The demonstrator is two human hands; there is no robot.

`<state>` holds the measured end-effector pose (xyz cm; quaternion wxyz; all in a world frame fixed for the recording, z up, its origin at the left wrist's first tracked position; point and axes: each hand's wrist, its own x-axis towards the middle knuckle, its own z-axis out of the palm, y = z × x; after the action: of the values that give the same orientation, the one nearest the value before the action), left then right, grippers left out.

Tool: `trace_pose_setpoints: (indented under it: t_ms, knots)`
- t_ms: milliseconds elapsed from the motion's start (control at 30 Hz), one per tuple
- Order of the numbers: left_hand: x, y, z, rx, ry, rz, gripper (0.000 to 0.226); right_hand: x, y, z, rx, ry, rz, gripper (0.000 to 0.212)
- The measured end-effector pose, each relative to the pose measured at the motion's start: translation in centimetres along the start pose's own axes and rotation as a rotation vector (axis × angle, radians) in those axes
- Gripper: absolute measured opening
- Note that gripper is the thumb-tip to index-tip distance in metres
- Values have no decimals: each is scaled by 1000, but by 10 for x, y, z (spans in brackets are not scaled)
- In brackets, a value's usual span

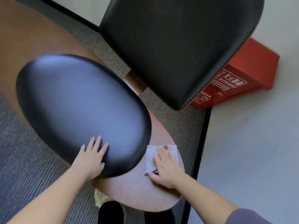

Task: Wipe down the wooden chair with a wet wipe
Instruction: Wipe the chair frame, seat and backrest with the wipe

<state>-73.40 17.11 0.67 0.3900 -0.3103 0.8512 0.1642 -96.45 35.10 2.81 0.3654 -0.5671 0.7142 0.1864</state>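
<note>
I see left hand [90, 159] flat, fingers straight, on the black pad [77, 107] near its lower edge, right hand [166, 168] with fingers spread and uncurled, pressing the white wet wipe [152, 157] onto the wooden chair [137, 194] by the wood's right edge, red box [239, 81] behind

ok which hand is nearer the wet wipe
Right. The right hand presses flat on the wet wipe; the left hand rests off to its left on the black cushion, not touching it.
</note>
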Motion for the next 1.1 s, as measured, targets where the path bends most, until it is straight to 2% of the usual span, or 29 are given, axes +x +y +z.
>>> trace_pose_setpoints:
  t_ms: [133, 200, 333, 433, 533, 633, 700, 767, 867, 933, 1000, 1100]
  knots:
    - [7, -7, 17, 32, 26, 39, 80, 19, -5, 7, 127, 232, 141, 64]
    - [8, -12, 24, 18, 26, 43, 83, 27, -3, 17, 84, 185, 210, 58]
    - [10, -13, 28, 41, 18, 49, 87, 40, 6, 20, -14, 84, 313, 60]
    - [11, -7, 27, 108, 42, 24, 88, 24, -7, 24, -49, 45, 260, 60]
    - [10, 1, 28, 110, 86, -35, 87, -14, -41, 37, -81, 57, 113, 63]
    - [2, 11, 35, 46, 160, -105, 86, -38, -79, 49, -105, 8, -73, 60]
    - [-5, 16, 43, -23, 167, -161, 81, -42, -90, 54, -93, -16, -131, 59]
    - [-10, 17, 49, -71, 160, -187, 76, -40, -79, 52, -77, 11, -59, 57]
    - [-15, 9, 46, -112, 125, -156, 69, -40, -38, 39, -75, 43, 210, 55]
    - [-17, 1, 40, -110, 78, -124, 64, -44, -23, 32, -100, 28, 303, 57]
    - [-18, -5, 36, -98, 35, -92, 62, -46, -30, 32, -111, 27, 286, 58]
    - [-19, -14, 34, -60, 8, -43, 68, -42, -70, 46, -64, 44, 117, 59]
